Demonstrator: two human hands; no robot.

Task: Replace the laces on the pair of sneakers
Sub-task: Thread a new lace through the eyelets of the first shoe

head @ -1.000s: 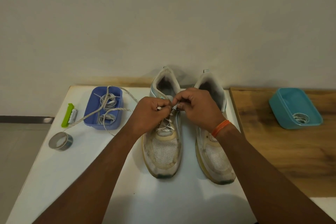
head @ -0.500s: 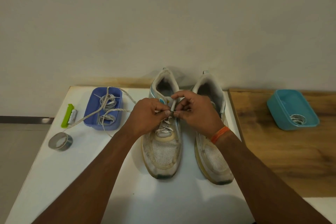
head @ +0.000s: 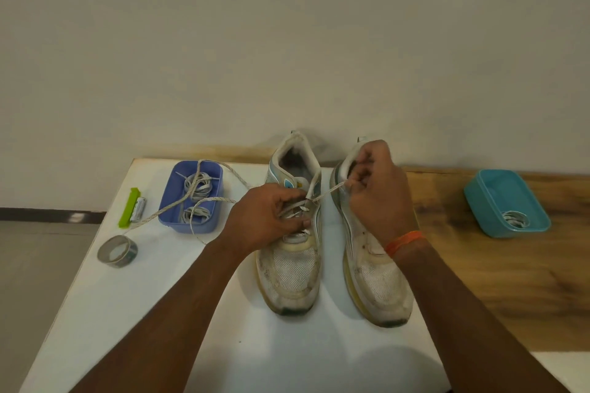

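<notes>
A: Status on the sneakers?
B: Both on the white surface [head: 159, 313], toes toward the person, heels at the wall. Left sneaker [head: 292, 252] is the one being worked. Right sneaker [head: 373, 265] sits just beside it, gap between them.

A: Hands?
B: Left hand [head: 265, 220] lies over the left sneaker's eyelet rows, fingers curled and gripping the lace crossings there. Right hand [head: 378, 191] is up over the right sneaker's collar, fingers pinching the end of the lace [head: 329, 193]. That lace runs taut from an upper eyelet of the left sneaker across to the pinch.

A: Other end of it?
B: A long speckled strand [head: 198, 202] trails from under the left hand, off to the left over the blue tray [head: 191, 195] and down onto the surface. Can't tell whether it's the same lace; the hand hides the join.

A: What's in the tray?
B: Two coils of flat grey-white laces, one in each compartment.

A: Anything else around?
B: Green clip [head: 129, 207] with a small battery touching it, left of the blue tray. Tape roll [head: 117, 251] nearer the person, by the surface's left edge. On the wooden surface to the right, well apart, a teal tray [head: 506, 201] with one coiled lace in its near corner. Orange band [head: 404, 241] on the right wrist.
</notes>
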